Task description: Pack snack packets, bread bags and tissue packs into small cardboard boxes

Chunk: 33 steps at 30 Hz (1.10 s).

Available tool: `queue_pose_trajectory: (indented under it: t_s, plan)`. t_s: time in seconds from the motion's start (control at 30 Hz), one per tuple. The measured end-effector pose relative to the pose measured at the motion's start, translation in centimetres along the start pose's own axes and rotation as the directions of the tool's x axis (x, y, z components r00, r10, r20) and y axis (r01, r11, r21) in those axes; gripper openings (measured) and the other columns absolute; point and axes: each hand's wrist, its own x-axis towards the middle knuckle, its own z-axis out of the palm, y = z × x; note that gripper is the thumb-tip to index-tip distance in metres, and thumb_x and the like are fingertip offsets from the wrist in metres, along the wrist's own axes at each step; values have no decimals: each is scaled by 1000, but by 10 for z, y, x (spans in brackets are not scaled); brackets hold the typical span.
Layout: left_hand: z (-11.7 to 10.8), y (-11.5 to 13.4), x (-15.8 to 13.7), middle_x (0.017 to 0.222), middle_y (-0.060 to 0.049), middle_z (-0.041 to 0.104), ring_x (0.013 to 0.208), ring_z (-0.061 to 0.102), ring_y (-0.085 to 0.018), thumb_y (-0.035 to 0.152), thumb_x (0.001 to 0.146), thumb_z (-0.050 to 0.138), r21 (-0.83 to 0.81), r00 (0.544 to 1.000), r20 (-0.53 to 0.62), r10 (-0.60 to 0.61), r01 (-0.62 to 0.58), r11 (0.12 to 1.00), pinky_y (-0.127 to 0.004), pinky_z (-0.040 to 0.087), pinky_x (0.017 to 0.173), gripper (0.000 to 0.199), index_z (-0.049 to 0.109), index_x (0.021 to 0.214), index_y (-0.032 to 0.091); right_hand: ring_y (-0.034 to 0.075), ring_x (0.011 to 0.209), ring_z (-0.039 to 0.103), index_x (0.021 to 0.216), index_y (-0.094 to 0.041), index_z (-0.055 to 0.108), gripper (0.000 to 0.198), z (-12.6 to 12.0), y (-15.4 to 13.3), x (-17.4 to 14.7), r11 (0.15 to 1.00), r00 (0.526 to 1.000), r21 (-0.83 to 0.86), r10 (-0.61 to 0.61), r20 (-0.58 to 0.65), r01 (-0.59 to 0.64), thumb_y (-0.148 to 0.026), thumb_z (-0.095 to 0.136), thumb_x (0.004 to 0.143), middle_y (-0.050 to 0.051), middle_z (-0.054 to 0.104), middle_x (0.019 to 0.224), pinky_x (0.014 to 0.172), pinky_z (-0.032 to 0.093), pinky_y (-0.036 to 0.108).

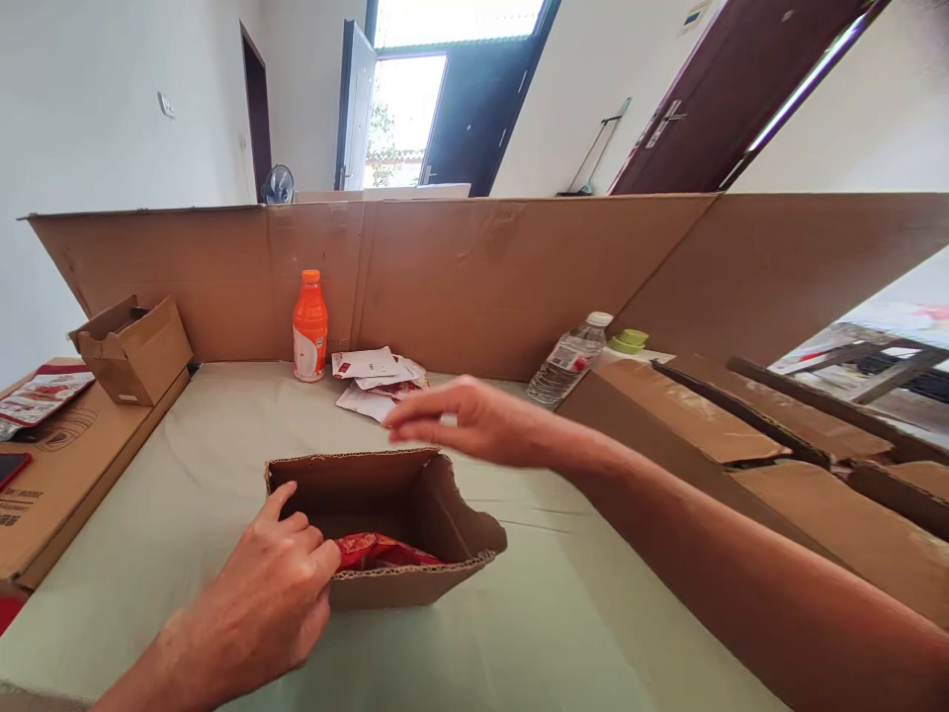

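Observation:
An open cardboard box point(392, 588) with a torn right wall stands on the pale-covered table. Inside it lies a red shiny packet point(378, 550), partly hidden by the near wall. My left hand point(286, 569) grips the box at its left side, the index finger stretched along the rim. Over the far side of the box hovers my right hand point(467, 420), fingers stretched out and holding nothing that shows. Its fingertips are close to several white and reddish packets point(371, 366) lying in a loose pile behind the box.
An orange bottle point(309, 331) stands by the cardboard wall point(474, 277) at the back. On the right, a clear water bottle point(570, 356) leans beside large cardboard boxes point(704, 415) and a green object point(630, 340). A small carton point(137, 351) sits on a flat box point(74, 485) at left.

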Motion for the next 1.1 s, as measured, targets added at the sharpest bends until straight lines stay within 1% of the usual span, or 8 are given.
queue_pose_trajectory:
  t_s: [0.1, 0.17, 0.33, 0.53, 0.77, 0.83, 0.97, 1.1]
  plan:
    - [5, 1, -1, 70, 1, 62, 68, 60, -18, 7, 75, 54, -42, 998, -59, -10, 8, 999, -58, 44, 113, 15, 56, 79, 21, 19, 101, 69, 130, -23, 67, 35, 4, 61, 34, 906, 936, -283, 247, -251, -315, -26, 44, 103, 6, 73, 124, 87, 53, 31]
    - [14, 1, -1, 69, 2, 62, 66, 59, -17, 7, 73, 51, -62, 991, -134, -17, 9, 998, -54, 49, 110, 16, 55, 79, 21, 25, 118, 64, 136, -21, 63, 40, 22, 103, 67, 829, 903, -376, 320, -286, -413, -18, 51, 99, 11, 65, 140, 96, 52, 37]
    - [42, -6, -1, 59, 5, 55, 62, 58, -13, 4, 81, 41, -18, 897, -443, 17, -28, 999, -41, 49, 111, 22, 50, 71, 22, 33, 134, 52, 139, -16, 58, 51, 68, 172, 139, 810, 916, -432, 323, -237, -397, -29, 73, 92, 17, 53, 149, 108, 47, 51]
    - [33, -11, 9, 54, 10, 53, 57, 56, -6, -2, 90, 43, 49, 928, -366, 64, -49, 998, -28, 43, 116, 32, 49, 68, 21, 25, 113, 65, 128, -16, 63, 37, 85, 195, 173, 807, 878, -351, 412, -243, -475, -38, 67, 99, 11, 64, 130, 96, 56, 48]
    - [44, -8, -2, 60, 4, 56, 64, 58, -14, 6, 74, 45, -65, 913, -408, 5, -35, 997, -41, 52, 107, 18, 51, 72, 22, 25, 99, 71, 113, -12, 71, 30, 21, 160, 119, 854, 789, -126, 397, -468, -504, -21, 44, 103, 11, 75, 104, 83, 57, 35]
    - [35, -3, -2, 65, 2, 60, 68, 60, -17, 8, 70, 48, -109, 949, -316, -22, -13, 994, -47, 54, 103, 17, 55, 77, 22, 22, 96, 71, 117, -14, 70, 39, 3, 133, 81, 918, 793, -46, 314, -522, -394, -18, 35, 101, 8, 75, 104, 79, 58, 31]
    - [7, 8, 4, 79, -3, 66, 79, 65, -21, 5, 77, 51, -103, 982, -166, -94, 77, 992, -54, 56, 101, 19, 60, 86, 19, 19, 79, 67, 105, -20, 74, 28, -7, 64, 2, 977, 808, 211, 94, -581, 38, -30, 49, 97, 3, 74, 90, 69, 58, 30]
    - [0, 14, 0, 108, -15, 68, 103, 66, -31, 11, 84, 53, -26, 962, -222, -156, 154, 988, -55, 60, 96, 28, 60, 111, 13, 14, 57, 55, 84, -21, 71, 26, 2, 8, -43, 975, 879, 140, -90, -468, 175, -30, 52, 99, 0, 65, 67, 54, 49, 25]
